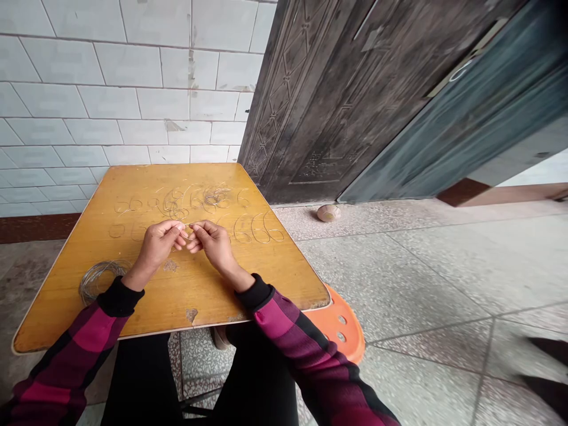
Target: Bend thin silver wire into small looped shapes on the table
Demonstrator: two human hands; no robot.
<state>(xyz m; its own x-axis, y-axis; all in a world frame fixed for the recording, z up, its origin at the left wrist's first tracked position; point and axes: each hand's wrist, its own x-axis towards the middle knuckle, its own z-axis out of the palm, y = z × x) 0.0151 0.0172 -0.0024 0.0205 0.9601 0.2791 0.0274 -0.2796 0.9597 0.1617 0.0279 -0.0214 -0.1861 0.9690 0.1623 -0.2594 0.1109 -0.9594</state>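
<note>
Over the middle of a small yellow wooden table (133, 307), my left hand (157, 244) and my right hand (212, 241) meet fingertip to fingertip. Both are closed in a pinch on a thin piece of wire (189, 227) held between them. Beyond the hands, several bent wire loops (255, 229) lie in rows across the far part of the tabletop. A grey coil of wire (98, 278) rests on the table beside my left wrist. My sleeves are pink and black checked.
A white tiled wall stands behind the table. A dark carved metal door (355, 100) is at the right. An orange plastic stool (339, 331) sits under the table's right corner. A small ball (329, 213) lies on the speckled floor by the door.
</note>
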